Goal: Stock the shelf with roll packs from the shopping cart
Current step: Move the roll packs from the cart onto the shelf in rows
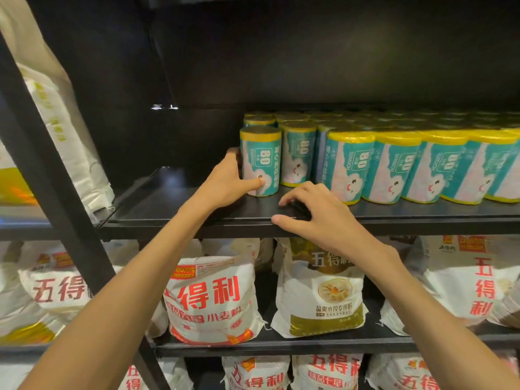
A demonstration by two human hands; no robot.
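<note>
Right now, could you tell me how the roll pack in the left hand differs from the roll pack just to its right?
The leftmost roll pack is gripped by the left hand, thumb across its front; the neighbouring roll pack is untouched. The leftmost roll pack stands nearer the shelf edge; its neighbour sits further back. Both stand upright, with teal-and-white wrappers, yellow ends and "80" printed sideways. The right hand holds nothing.

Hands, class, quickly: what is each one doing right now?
Left hand: holding the end roll pack on the shelf.
Right hand: open, holding nothing, fingers loosely bent over the shelf edge.
</note>
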